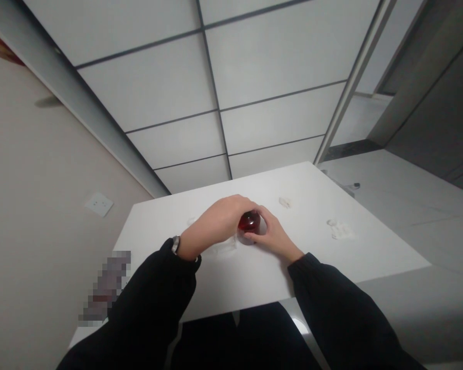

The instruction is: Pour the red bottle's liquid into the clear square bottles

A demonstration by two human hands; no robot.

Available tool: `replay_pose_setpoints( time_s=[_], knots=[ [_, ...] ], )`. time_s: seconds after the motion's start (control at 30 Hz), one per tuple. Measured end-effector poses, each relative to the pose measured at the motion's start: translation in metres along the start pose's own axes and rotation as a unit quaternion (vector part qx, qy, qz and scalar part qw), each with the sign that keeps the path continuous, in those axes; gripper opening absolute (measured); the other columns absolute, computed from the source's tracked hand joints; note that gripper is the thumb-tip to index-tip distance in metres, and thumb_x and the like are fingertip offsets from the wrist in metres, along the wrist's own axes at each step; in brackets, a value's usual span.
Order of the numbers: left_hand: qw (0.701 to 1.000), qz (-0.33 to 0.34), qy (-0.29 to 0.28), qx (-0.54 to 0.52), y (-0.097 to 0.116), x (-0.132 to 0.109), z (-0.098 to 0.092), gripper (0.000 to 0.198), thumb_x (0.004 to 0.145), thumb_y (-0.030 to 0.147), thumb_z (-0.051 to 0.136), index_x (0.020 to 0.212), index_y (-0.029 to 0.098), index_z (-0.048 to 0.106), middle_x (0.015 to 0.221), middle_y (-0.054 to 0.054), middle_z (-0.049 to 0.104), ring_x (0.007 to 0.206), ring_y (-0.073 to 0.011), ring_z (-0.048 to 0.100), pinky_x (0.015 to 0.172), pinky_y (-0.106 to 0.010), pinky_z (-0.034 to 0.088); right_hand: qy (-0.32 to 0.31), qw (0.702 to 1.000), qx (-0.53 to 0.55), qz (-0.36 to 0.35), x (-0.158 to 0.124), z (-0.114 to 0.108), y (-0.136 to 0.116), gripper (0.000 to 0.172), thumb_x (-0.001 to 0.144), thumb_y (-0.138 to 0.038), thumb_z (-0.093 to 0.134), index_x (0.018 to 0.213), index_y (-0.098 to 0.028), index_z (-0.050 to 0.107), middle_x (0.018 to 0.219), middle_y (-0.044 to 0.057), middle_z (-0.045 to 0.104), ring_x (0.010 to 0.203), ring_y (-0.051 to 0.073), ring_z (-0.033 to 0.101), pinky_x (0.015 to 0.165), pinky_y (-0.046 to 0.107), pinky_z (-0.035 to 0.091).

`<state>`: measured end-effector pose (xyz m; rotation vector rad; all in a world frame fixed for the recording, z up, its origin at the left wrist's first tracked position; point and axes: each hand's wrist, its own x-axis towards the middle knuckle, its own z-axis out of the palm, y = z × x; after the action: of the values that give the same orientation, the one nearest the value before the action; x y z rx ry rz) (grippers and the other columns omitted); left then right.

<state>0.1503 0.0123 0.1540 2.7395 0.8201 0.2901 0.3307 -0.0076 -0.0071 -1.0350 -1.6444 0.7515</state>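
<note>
A dark red, glossy, rounded object stands near the middle of the white table; its exact kind is not clear. My right hand grips its right side, thumb at the near side and fingers curled toward the far side. From the left, my left hand curves over its far upper edge, with the fingertips mostly hidden. Both hands are closed around the object. A clear, crumpled plastic-looking piece lies beside it, under my left wrist.
More pale or clear pieces lie on the table: a small one behind my right hand and a larger one at the right. A blurred-out patch covers something at the left edge. Panelled white doors stand behind the table.
</note>
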Motion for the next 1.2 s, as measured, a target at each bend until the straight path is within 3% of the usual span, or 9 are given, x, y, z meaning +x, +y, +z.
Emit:
replay_pose_setpoints(
  time_s=[0.1, 0.2, 0.33, 0.53, 0.63, 0.73, 0.93, 1.07, 1.2],
  knots=[
    [0.998, -0.046, 0.028, 0.014, 0.001, 0.002, 0.000, 0.032, 0.103, 0.017, 0.060, 0.133, 0.017, 0.068, 0.130, -0.010, 0.075, 0.122, -0.0265, 0.069, 0.106, -0.042, 0.055, 0.000, 1.000, 0.000, -0.003, 0.000, 0.000, 0.001, 0.067, 0.080, -0.054, 0.085, 0.134, -0.023, 0.060, 0.136, 0.013, 0.068, 0.128, 0.036, 0.064, 0.110, 0.055, 0.050],
    [0.991, -0.111, 0.020, 0.075, 0.001, 0.003, 0.000, 0.019, 0.102, 0.027, 0.066, 0.111, 0.013, 0.076, 0.113, -0.013, 0.077, 0.113, -0.0316, 0.071, 0.100, -0.047, 0.057, -0.001, 1.000, -0.002, -0.006, 0.000, 0.000, 0.000, 0.062, 0.082, -0.054, 0.084, 0.131, -0.024, 0.061, 0.130, 0.011, 0.069, 0.122, 0.034, 0.066, 0.106, 0.052, 0.053],
    [1.000, -0.015, -0.005, 0.012, -0.006, 0.000, -0.001, 0.029, 0.101, 0.006, 0.055, 0.118, 0.020, 0.075, 0.123, -0.007, 0.078, 0.119, -0.0244, 0.070, 0.107, -0.040, 0.054, 0.002, 1.000, -0.005, -0.009, 0.000, -0.001, -0.001, 0.060, 0.082, -0.054, 0.084, 0.129, -0.024, 0.062, 0.127, 0.011, 0.070, 0.119, 0.033, 0.067, 0.104, 0.051, 0.053],
    [0.996, -0.058, 0.060, 0.021, -0.020, -0.002, 0.003, 0.015, 0.103, 0.023, 0.061, 0.110, 0.019, 0.074, 0.111, -0.008, 0.079, 0.110, -0.0264, 0.071, 0.102, -0.044, 0.056, 0.007, 1.000, -0.006, -0.011, 0.000, 0.000, 0.003, 0.062, 0.080, -0.054, 0.085, 0.130, -0.025, 0.063, 0.129, 0.011, 0.070, 0.121, 0.035, 0.066, 0.105, 0.052, 0.053],
    [0.998, -0.026, 0.054, -0.021, -0.041, -0.010, -0.003, 0.028, 0.103, 0.013, 0.053, 0.122, 0.023, 0.070, 0.127, -0.005, 0.076, 0.124, -0.0224, 0.067, 0.113, -0.042, 0.051, 0.008, 1.000, -0.009, -0.007, 0.000, -0.001, 0.003, 0.062, 0.079, -0.052, 0.087, 0.129, -0.025, 0.063, 0.128, 0.011, 0.070, 0.121, 0.035, 0.066, 0.106, 0.052, 0.052],
    [0.987, -0.143, 0.070, -0.013, -0.083, -0.029, -0.010, 0.045, 0.102, 0.011, 0.048, 0.142, 0.027, 0.059, 0.148, -0.004, 0.066, 0.135, -0.0192, 0.061, 0.122, -0.041, 0.044, 0.006, 1.000, -0.008, -0.002, 0.000, -0.001, 0.002, 0.061, 0.079, -0.048, 0.087, 0.130, -0.025, 0.063, 0.131, 0.011, 0.070, 0.124, 0.035, 0.065, 0.108, 0.052, 0.051],
    [0.960, -0.279, -0.015, 0.015, -0.164, -0.084, 0.023, 0.034, 0.096, 0.027, 0.074, 0.128, 0.017, 0.068, 0.132, -0.013, 0.070, 0.120, -0.0284, 0.069, 0.108, -0.051, 0.057, 0.013, 1.000, -0.003, 0.013, 0.000, -0.002, 0.002, 0.059, 0.078, -0.045, 0.087, 0.128, -0.024, 0.065, 0.129, 0.012, 0.070, 0.121, 0.035, 0.066, 0.105, 0.053, 0.052],
    [0.945, -0.325, -0.018, 0.006, -0.179, -0.109, 0.053, 0.038, 0.103, 0.041, 0.070, 0.132, 0.018, 0.066, 0.133, -0.010, 0.068, 0.115, -0.0254, 0.070, 0.098, -0.049, 0.062, 0.018, 1.000, -0.001, 0.022, -0.001, -0.001, 0.009, 0.063, 0.078, -0.050, 0.087, 0.131, -0.023, 0.065, 0.131, 0.013, 0.070, 0.123, 0.036, 0.066, 0.108, 0.054, 0.051],
    [0.935, -0.349, 0.059, -0.024, -0.174, -0.124, 0.052, 0.030, 0.099, 0.040, 0.074, 0.117, 0.016, 0.073, 0.123, -0.010, 0.076, 0.114, -0.0265, 0.073, 0.106, -0.050, 0.058, 0.010, 1.000, 0.003, 0.020, -0.003, -0.002, 0.019, 0.082, 0.073, -0.067, 0.087, 0.138, -0.023, 0.062, 0.138, 0.015, 0.068, 0.129, 0.039, 0.064, 0.111, 0.056, 0.050]
  ],
)
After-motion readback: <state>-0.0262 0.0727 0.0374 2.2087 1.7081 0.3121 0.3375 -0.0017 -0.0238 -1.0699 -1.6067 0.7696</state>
